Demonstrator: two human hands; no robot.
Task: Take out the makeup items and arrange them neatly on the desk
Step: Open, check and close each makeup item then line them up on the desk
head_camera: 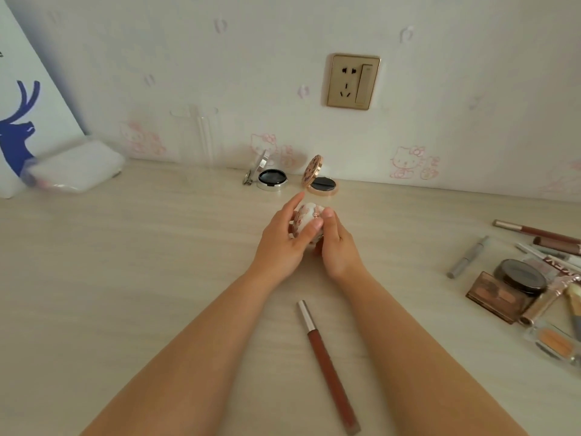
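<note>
Compact point(309, 219) — round, white with a pink pattern — sits in the grip of both hands above the table point(125, 278), left hand point(284, 239) curled round its left side, right hand point(334, 243) wrapped on the right with the thumb at its clasp. Just beyond stand two open compacts point(272, 179) by the wall; a brown lip pencil point(327, 366) lies between the forearms — more makeup point(518, 284) is heaped at far right.
</note>
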